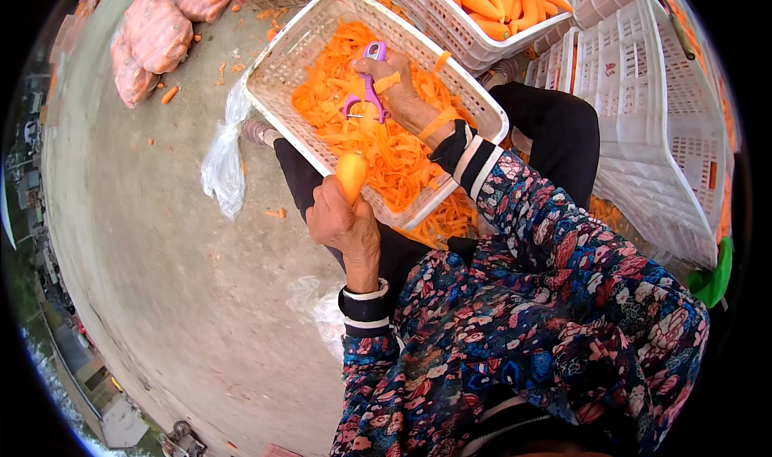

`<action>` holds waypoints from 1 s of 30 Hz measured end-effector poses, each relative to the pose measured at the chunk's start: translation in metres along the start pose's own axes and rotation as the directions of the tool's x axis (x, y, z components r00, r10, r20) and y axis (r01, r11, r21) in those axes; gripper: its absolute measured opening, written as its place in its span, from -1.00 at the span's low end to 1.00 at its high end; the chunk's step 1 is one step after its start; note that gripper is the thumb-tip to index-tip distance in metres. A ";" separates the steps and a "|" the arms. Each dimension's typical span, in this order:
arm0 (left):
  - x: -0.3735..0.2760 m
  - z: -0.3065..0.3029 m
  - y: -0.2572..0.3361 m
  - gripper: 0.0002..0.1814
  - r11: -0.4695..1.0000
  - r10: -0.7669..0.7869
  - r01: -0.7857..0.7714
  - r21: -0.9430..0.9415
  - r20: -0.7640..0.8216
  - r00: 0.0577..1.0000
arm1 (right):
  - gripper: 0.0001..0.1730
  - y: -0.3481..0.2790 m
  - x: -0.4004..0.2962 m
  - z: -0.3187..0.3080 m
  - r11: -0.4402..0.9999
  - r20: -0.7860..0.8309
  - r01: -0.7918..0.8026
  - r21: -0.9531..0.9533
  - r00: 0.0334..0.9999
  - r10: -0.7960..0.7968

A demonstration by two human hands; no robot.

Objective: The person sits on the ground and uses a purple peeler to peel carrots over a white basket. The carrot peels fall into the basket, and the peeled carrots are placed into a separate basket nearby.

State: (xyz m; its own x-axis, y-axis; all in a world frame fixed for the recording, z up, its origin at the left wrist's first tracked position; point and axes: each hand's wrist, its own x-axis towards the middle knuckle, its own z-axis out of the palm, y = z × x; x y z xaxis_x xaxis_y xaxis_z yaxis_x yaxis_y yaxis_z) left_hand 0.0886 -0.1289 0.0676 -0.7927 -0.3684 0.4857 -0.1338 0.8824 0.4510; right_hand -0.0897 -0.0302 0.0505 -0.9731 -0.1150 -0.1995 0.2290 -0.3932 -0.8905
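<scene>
My left hand (345, 221) is closed around a carrot (351, 173), whose upper end points up past the near rim of a white plastic crate (280, 53). My right hand (395, 86) grips a purple Y-shaped peeler (369, 89) over the crate, its blade end toward me. Strips of peel cling to the fingers and wrist of that hand. Orange carrot peelings (386, 155) heap up inside the crate, which rests between my legs. The peeler's blade and the carrot are apart.
Beyond the crate stands another white crate (512, 46) holding peeled carrots (500, 1). Stacked white crates (633, 107) rise at the right. Bags of carrots (154, 31) lie at the upper left. A clear plastic bag (226, 161) and loose peelings lie on the concrete floor (163, 215).
</scene>
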 end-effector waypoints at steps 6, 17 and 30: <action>0.013 0.000 0.003 -0.72 0.690 -0.323 0.408 -0.598 0.250 0.913 | -0.83 -0.027 -0.015 0.009 0.985 0.029 -0.031 0.170 0.999 0.026; 0.022 -0.026 0.019 -0.63 -0.004 -0.214 0.821 -0.571 0.802 0.558 | -0.81 -0.013 0.004 -0.011 0.950 -0.004 -0.075 0.303 0.997 0.080; 0.015 -0.017 0.013 -0.72 -0.410 0.028 0.840 -0.354 0.916 0.399 | -0.81 -0.030 -0.007 -0.021 0.993 -0.008 0.004 0.117 1.000 -0.003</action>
State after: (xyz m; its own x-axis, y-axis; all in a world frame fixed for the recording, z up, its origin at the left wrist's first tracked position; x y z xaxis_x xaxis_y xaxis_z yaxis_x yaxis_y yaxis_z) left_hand 0.0850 -0.1277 0.0939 -0.8653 0.1452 -0.4797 -0.4007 -0.7753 0.4882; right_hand -0.0905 0.0021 0.0700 -0.9741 -0.1067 -0.1996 0.2261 -0.4977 -0.8373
